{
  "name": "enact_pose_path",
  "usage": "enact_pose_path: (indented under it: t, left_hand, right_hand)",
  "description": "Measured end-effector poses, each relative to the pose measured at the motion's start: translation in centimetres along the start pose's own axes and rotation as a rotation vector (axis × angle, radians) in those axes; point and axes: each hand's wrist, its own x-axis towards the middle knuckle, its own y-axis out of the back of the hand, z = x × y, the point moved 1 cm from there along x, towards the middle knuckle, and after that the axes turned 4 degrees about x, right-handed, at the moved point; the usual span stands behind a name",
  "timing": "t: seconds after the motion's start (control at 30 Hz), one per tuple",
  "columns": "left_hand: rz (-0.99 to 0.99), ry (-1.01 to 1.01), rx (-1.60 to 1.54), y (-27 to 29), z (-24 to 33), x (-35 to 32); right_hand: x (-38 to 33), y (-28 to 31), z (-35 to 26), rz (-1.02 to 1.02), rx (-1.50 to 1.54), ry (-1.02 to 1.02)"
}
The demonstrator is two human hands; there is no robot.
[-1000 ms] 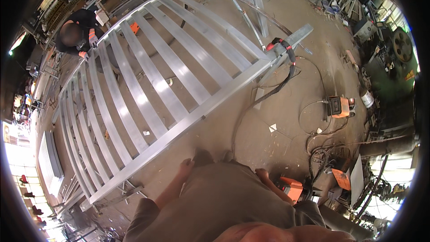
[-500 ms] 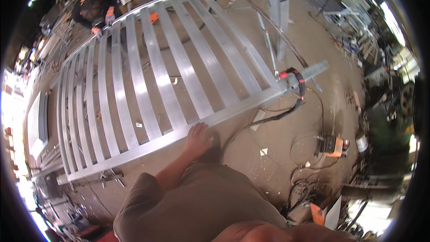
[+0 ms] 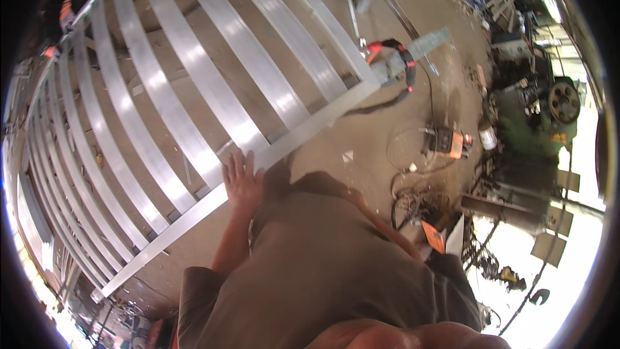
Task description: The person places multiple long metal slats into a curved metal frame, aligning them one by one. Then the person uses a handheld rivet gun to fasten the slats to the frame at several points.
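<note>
Laying the left hand [image 3: 243, 184], fingers spread and grip released, on the near rail [image 3: 194, 220] of the slatted metal frame [image 3: 188, 57] — stretched out ahead and to the left. Holding the right hand [image 3: 353, 198] low beside the brown shirt [image 3: 310, 252] — impossible to tell its grip. With a black-and-red cable [image 3: 408, 61] just beside the frame's right corner, and an orange machine [image 3: 450, 143] on the floor [image 3: 349, 136] farther right.
</note>
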Motion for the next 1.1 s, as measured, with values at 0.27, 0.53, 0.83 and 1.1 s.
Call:
enact_pose_path:
  t: [0.27, 0.53, 0.83, 1.1]
  left_hand:
    - [0.017, -0.014, 0.007, 0.1, 0.4, 0.6]
    - [-0.181, 0.078, -0.037, 1.3, 0.6, 0.4]
    - [-0.241, 0.134, -0.014, 3.0, 1.0, 0.5]
    - [-0.212, 0.190, 0.007, 3.0, 2.0, -0.1]
  right_hand:
    - [6.3, 6.5, -5.8, 0.097, -0.543, 0.255]
    - [17.7, 26.6, -23.7, 0.684, 0.032, 0.541]
    - [22.9, 31.6, -32.0, 0.327, -0.115, 0.497]
    - [24.5, 32.6, -32.1, 0.262, -0.235, 0.541]
